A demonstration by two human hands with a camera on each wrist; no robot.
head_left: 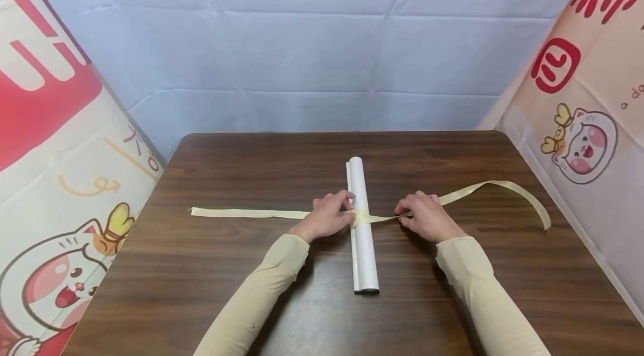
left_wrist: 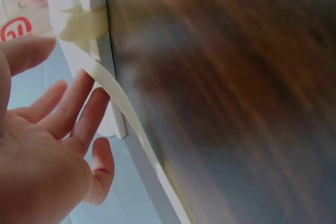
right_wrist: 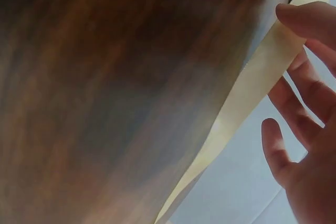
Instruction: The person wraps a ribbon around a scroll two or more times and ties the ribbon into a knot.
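A white paper roll (head_left: 363, 250) lies lengthwise on the table, a second thin rolled edge along its left side. Round its middle passes a pale yellow ribbon (head_left: 251, 213), whose tails stretch out left and right. My left hand (head_left: 328, 216) is at the roll's left side. In the left wrist view its fingers (left_wrist: 65, 111) are fairly straight and touch the ribbon, with the thumb apart from them. To the right of the roll, my right hand (head_left: 426, 216) pinches the right tail between thumb and fingers, as the right wrist view shows.
The brown wooden table (head_left: 231, 171) carries the roll and ribbon. The ribbon's right end curves toward the table's right side. A pale blue cloth (head_left: 302, 54) hangs behind, and printed panels with cartoon cats stand at left (head_left: 60, 278) and right (head_left: 583, 143).
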